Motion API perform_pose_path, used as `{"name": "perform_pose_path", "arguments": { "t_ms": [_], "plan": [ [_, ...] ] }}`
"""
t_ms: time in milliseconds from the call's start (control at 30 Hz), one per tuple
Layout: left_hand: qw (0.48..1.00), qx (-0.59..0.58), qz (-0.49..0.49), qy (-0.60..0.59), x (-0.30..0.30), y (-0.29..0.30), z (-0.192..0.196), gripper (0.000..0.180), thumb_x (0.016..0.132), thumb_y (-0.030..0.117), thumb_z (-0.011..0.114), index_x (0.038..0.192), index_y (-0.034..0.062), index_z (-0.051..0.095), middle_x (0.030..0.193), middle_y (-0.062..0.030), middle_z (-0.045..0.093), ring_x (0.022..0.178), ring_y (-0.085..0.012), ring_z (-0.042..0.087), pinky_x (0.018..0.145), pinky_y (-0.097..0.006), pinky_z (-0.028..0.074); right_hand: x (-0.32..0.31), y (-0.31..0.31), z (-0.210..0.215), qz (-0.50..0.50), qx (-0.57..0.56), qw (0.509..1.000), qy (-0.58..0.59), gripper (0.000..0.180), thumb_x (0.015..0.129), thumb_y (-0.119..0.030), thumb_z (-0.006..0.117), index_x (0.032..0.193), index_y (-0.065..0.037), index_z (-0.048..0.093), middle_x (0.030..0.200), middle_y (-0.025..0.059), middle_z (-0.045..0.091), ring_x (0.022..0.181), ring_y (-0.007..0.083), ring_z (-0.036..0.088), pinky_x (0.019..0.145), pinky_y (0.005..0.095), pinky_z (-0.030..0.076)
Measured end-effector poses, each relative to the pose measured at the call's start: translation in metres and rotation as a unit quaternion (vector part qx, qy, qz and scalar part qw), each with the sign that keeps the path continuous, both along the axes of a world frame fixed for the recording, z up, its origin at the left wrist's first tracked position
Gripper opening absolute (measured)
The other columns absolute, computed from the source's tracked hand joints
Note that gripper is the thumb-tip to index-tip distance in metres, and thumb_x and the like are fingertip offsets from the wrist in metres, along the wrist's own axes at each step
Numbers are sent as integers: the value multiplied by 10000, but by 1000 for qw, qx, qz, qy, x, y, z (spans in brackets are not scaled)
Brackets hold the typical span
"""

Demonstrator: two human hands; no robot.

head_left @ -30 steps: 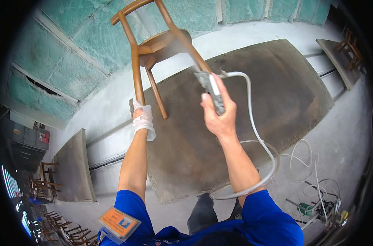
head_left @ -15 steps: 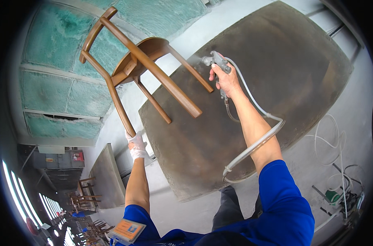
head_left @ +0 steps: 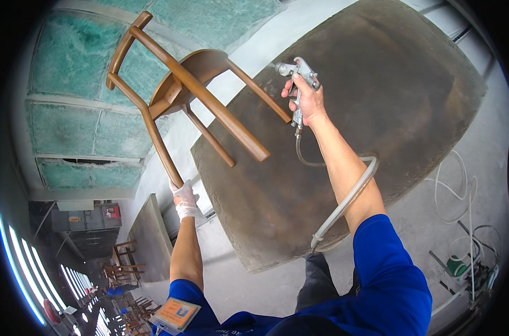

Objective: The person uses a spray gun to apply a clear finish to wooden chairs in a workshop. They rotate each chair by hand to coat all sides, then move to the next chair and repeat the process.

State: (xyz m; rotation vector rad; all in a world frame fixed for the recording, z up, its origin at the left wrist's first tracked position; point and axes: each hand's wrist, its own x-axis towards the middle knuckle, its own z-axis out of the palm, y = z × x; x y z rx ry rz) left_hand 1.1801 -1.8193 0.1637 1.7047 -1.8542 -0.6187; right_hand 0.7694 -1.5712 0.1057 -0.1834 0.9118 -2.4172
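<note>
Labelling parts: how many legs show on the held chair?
4: gripped leg in the left hand; thick leg ending near picture centre; inner slim leg between those; outer slim leg nearest the spray gun.

The chair point(head_left: 213, 103) is smooth brown wood with a soft sheen; the spray gun point(head_left: 305, 70) is shiny silver metal, its hose point(head_left: 349, 201) pale, smooth plastic. The counter point(head_left: 388, 112) looks matt and rough (crusty along its edges), the glove point(head_left: 187, 207) thin, wrinkled plastic, the shirt point(head_left: 388, 271) matt blue cloth
</note>
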Motion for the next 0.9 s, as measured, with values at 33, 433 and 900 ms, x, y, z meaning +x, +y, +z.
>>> {"name": "perform_pose_path", "arguments": {
  "t_ms": [33, 433, 900],
  "plan": [
    [1000, -3, -2, -2, 0, 2, 0, 833, 890, 274, 731, 1644, 241, 379, 1035, -153, 710, 695, -250, 700, 582, -392, 605, 2, -1, -2, 5, 20, 1000, -13, 277, 1055, -310, 653, 1199, -79, 606, 911, 58, 672, 754, 146, 693, 442, 257, 429],
    [1000, 12, -18, -20, 3, 6, 7, 871, 898, 311, 725, 1661, 186, 325, 1129, -200, 721, 806, -281, 739, 682, -412, 629, 142, 61, -77, -4, 230, 960, -158, 243, 1079, -231, 614, 1292, -121, 580, 884, 29, 647, 725, 140, 673, 429, 257, 411],
    [996, 66, -38, 43, 28, 0, -1, 962, 873, 279, 754, 1682, 145, 251, 1110, -198, 730, 910, -297, 731, 716, -417, 626, 310, -134, -93, 112, 123, 962, -215, 314, 1077, -247, 622, 1378, -165, 588, 892, 42, 657, 723, 176, 677, 451, 280, 415]
  ]
}}
